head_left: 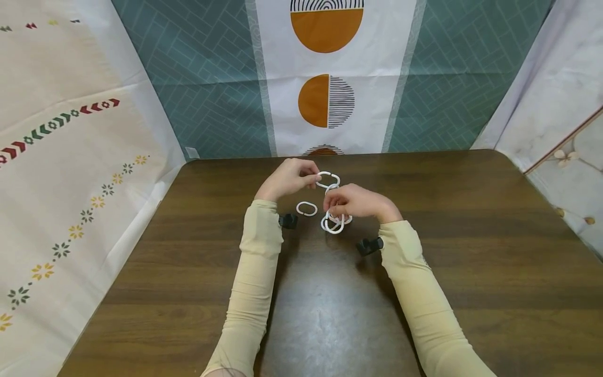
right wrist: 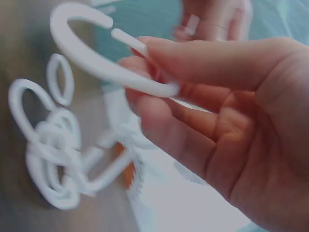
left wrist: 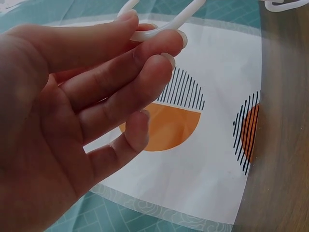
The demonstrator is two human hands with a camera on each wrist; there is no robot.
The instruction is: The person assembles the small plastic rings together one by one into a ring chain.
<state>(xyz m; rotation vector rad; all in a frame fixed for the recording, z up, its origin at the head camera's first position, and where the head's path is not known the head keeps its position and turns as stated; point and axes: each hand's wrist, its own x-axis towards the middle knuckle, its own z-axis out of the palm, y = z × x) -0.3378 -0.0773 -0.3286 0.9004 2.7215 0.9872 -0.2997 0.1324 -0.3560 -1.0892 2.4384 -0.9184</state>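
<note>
My left hand (head_left: pixel 289 178) pinches a white oval plastic link (left wrist: pixel 179 19) between thumb and fingertips, raised over the far part of the table. That link has a small gap in its side. Just to the right and nearer, my right hand (head_left: pixel 358 201) pinches a second white link (right wrist: pixel 96 66) by one end; its gap shows near the thumb. Whether the two held links touch, I cannot tell. Below the right hand lies a pile of several white links (right wrist: pixel 46 150), overlapping. One loose link (head_left: pixel 306 202) lies apart, left of the pile.
The dark wooden table (head_left: pixel 188 262) ends at a curtain (head_left: pixel 212 78) along its far edge. Cloth (head_left: pixel 70 183) hangs on the left side, and a pale covering (head_left: pixel 556 78) on the right. Black wrist cameras (head_left: pixel 288 221) sit on both sleeves.
</note>
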